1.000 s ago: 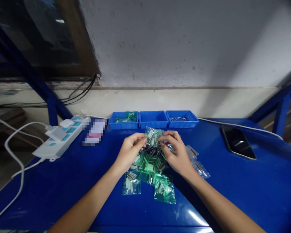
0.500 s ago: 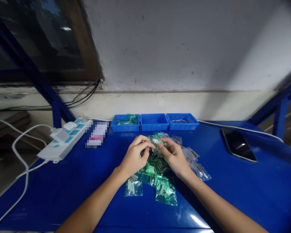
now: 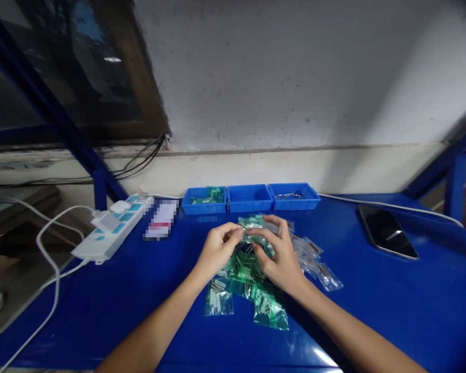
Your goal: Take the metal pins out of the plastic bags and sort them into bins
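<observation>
Head view: on the worktop (image 3: 147,290), three blue bins stand side by side along the wall. The left bin (image 3: 204,208) holds green-tinted plastic bags, the middle bin (image 3: 250,205) shows a bare floor, and the right bin (image 3: 295,203) has thin metal pieces. Nearer, green-tinted bags (image 3: 271,309) and clear bags (image 3: 329,276), with small parts inside, lie in a loose pile. The left hand (image 3: 221,246) has its grip pinched, thumb against fingers, on the edge of a small clear bag (image 3: 252,223) above the pile's far side. The right hand (image 3: 280,254) is partly open, fingers curved over that bag, its thumb lower and apart.
</observation>
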`<control>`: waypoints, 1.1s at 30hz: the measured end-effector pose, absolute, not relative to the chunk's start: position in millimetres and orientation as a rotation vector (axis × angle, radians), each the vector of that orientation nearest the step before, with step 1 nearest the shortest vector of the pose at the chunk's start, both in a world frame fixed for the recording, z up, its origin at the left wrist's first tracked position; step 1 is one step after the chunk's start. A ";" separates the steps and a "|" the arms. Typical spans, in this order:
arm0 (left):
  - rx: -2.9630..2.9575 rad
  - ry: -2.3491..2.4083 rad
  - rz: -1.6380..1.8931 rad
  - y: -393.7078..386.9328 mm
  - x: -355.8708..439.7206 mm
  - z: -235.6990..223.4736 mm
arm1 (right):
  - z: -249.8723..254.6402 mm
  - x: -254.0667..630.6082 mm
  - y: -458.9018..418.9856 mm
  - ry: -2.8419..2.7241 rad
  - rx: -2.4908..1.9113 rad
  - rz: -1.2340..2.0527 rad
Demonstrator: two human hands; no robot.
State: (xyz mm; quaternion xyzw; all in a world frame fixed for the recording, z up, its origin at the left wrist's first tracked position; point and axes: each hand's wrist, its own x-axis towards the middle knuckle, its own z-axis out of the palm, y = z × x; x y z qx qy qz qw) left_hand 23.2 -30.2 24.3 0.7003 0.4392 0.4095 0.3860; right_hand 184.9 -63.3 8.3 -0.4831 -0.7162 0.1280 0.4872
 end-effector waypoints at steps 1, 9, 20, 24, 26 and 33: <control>1.814 1.140 1.090 -30.2 23.1 24.6 | 9.7 184.9 -63.4 -1.713 -1.200 0.333; 2.602 1.059 1.229 -31.8 17.2 18.4 | 17.6 196.3 -47.1 -1.102 -1.170 1.219; 2.242 1.102 1.041 -34.3 23.1 22.4 | 12.4 195.2 -51.3 -1.260 -1.203 0.780; 1.881 1.172 0.994 -31.7 21.3 24.3 | 13.7 193.5 -57.2 -1.494 -1.098 0.540; 1.696 1.166 0.970 -28.8 20.4 22.6 | 14.3 192.3 -60.0 -1.657 -1.008 0.401; 1.838 1.133 1.185 -25.1 18.0 20.0 | 10.3 188.2 -61.6 -1.758 -1.109 0.327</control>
